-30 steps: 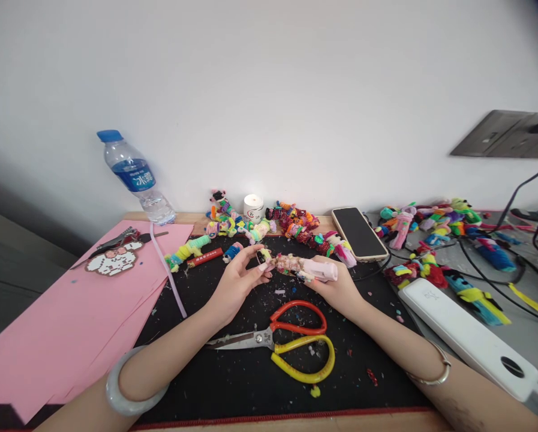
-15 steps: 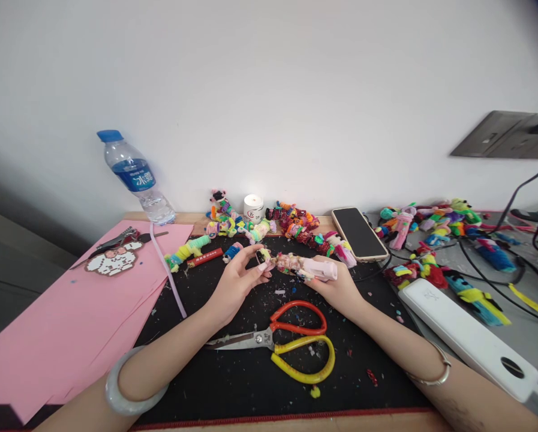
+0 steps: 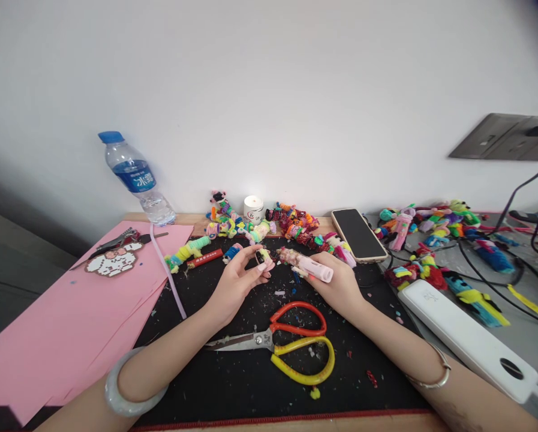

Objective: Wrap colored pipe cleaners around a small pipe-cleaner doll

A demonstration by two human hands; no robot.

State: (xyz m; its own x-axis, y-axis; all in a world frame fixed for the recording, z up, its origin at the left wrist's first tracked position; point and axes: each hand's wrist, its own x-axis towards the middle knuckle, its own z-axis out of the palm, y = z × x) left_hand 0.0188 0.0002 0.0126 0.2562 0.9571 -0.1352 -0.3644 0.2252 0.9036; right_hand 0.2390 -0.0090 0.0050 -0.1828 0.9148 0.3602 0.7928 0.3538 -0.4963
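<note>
My left hand (image 3: 239, 276) pinches a small fuzzy piece (image 3: 264, 257) in yellow and black, probably of pipe cleaner, between thumb and fingertips. My right hand (image 3: 336, 281) is closed around a pink hot glue gun (image 3: 311, 266) whose front is crusted with coloured bits. A small red light glows on its side. The gun's tip points left at the fuzzy piece, with a narrow gap between them. Below both hands, scissors (image 3: 273, 341) with one red and one yellow handle lie on the black mat (image 3: 233, 384).
Fuzzy pipe-cleaner figures (image 3: 295, 225) stand along the wall near a white cup (image 3: 253, 210). A phone (image 3: 359, 234) lies right of them. Pink paper (image 3: 71, 324) and a water bottle (image 3: 136, 177) are at left. A white power bar (image 3: 466, 339), cables and more figures (image 3: 435, 222) crowd the right.
The glue gun has drawn back to the right from the fuzzy piece and tilted, its rear end lower. My left hand has hardly moved.
</note>
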